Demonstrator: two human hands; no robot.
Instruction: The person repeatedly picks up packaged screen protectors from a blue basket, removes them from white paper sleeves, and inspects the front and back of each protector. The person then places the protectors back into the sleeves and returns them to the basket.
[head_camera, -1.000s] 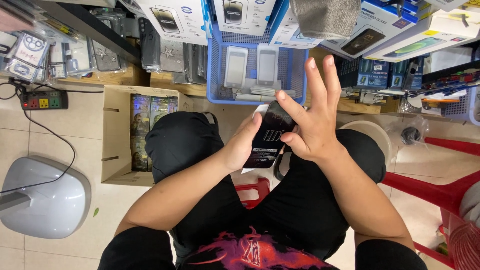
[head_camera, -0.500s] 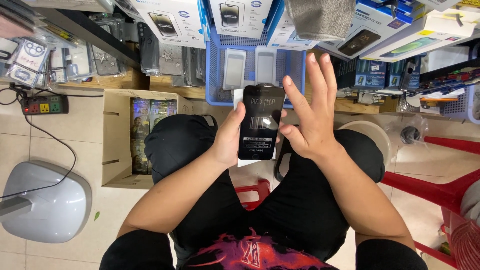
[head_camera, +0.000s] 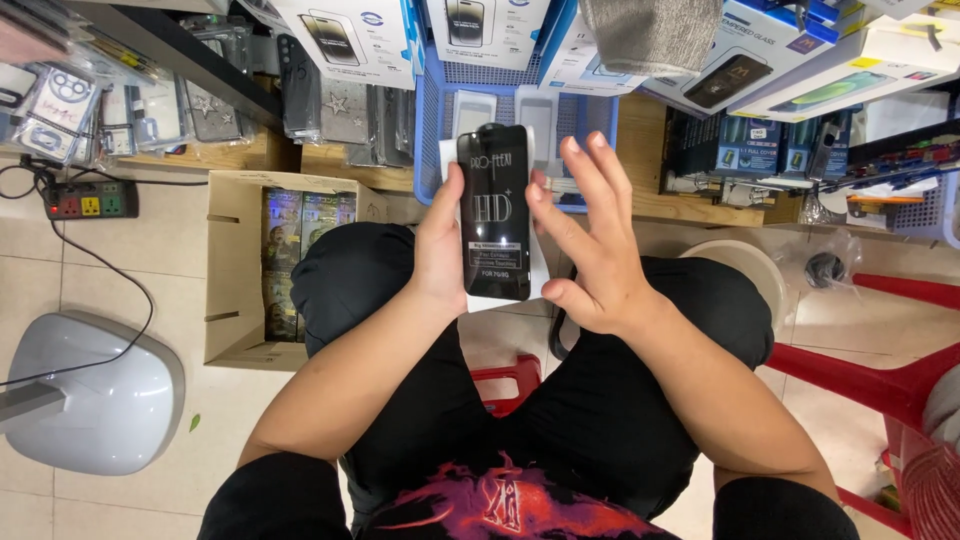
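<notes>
My left hand (head_camera: 440, 245) grips a flat black screen-protector pack (head_camera: 494, 212) with white print, held upright over my knees. A white backing piece shows behind the pack's edges. My right hand (head_camera: 590, 240) hovers just right of the pack with its fingers spread, fingertips near the pack's right edge; it holds nothing. I sit on a red stool (head_camera: 505, 378) in black trousers.
A blue plastic basket (head_camera: 432, 120) with white packs stands beyond the hands. A cardboard box (head_camera: 236, 270) of shiny packs sits on the left, a power strip (head_camera: 92, 199) and grey fan base (head_camera: 95, 390) further left. Boxed goods line the shelves above; a red chair (head_camera: 860, 365) is at right.
My left hand has raised the black pack and turned it upright, face toward me. My right hand has come closer to its right edge, fingers still spread.
</notes>
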